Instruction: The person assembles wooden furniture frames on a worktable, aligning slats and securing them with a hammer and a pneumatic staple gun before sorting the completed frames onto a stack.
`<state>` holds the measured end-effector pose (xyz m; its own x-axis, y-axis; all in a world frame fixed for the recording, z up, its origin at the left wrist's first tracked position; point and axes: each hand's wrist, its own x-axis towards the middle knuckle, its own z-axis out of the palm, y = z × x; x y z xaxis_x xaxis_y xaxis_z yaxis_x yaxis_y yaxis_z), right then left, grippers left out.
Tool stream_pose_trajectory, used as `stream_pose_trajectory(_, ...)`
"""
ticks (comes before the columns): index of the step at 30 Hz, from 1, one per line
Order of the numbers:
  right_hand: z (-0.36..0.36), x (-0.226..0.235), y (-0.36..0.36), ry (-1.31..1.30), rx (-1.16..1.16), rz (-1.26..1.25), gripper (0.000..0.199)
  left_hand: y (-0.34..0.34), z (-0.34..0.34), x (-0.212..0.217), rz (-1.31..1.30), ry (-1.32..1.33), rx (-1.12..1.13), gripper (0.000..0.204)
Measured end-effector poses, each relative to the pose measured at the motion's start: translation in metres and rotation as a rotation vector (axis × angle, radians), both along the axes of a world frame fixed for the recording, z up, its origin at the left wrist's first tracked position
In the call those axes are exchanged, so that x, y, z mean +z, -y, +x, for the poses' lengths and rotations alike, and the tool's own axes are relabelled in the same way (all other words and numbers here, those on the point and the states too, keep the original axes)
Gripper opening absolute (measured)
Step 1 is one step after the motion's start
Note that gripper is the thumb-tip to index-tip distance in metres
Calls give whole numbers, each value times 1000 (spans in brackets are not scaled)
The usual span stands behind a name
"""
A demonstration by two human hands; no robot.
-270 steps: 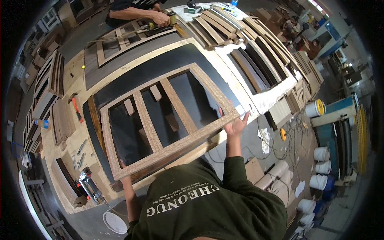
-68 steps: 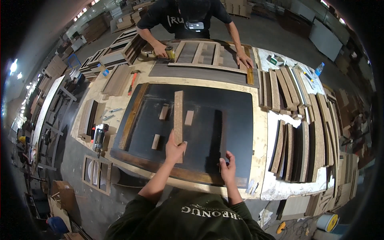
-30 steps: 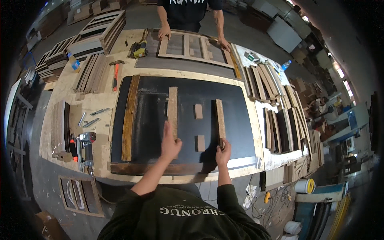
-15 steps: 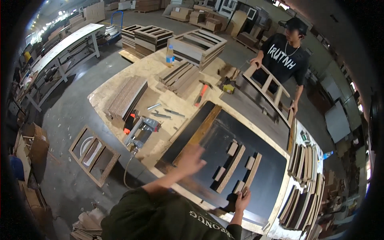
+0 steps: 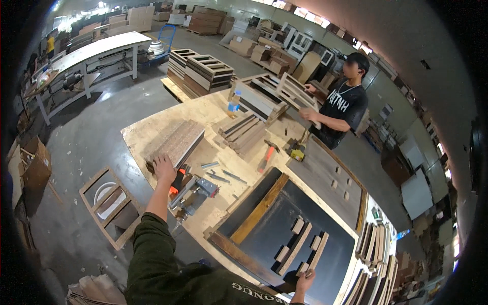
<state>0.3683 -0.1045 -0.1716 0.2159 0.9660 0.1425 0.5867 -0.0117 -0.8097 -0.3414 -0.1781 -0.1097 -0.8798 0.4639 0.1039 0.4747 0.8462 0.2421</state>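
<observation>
The left hand [image 5: 163,168] lay on the near end of a stack of wooden slats [image 5: 177,143], fingers curled over its edge in a loose grip; whether it truly clasped a slat could not be told. The stack was flat and rectangular, with a pale brown top and a ribbed look where the slat edges ran side by side, and it sat at the left corner of the plywood table [image 5: 147,133]. The right hand [image 5: 304,278] rested at the near edge of the dark panel [image 5: 305,239], fingertips touching a short wood strip [image 5: 318,250]; its grip appeared released, flat rather than clenched. Just beside the left hand lay an orange-handled power tool [image 5: 190,189], and a hammer [image 5: 267,154] with an orange handle lay farther in. A blue-capped bottle [image 5: 233,102] stood upright near the far edge of the table. Brown cardboard boxes [image 5: 31,165] stood on the floor at the left. A second person [image 5: 339,109] in a dark shirt held a wooden frame [image 5: 282,91].
</observation>
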Motion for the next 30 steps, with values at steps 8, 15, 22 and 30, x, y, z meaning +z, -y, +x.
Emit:
stream_pose_trajectory(8, -8, -5, -6, -20, -146, 3, 45, 7, -12, 15, -2, 138, 6, 101)
stream_pose_trajectory(15, -5, 1, -3, 69, -158, -27, 46, -13, -13, 43, -110, 281, -12, 112)
stream_pose_trajectory(22, 7, -21, -14, -125, -123, -58, 47, 33, -79, -46, 444, 489, -358, 100)
stream_pose_trajectory(30, -158, 126, -20, -652, 446, -68, 50, 37, 164, 82, 1102, 1219, -782, 98)
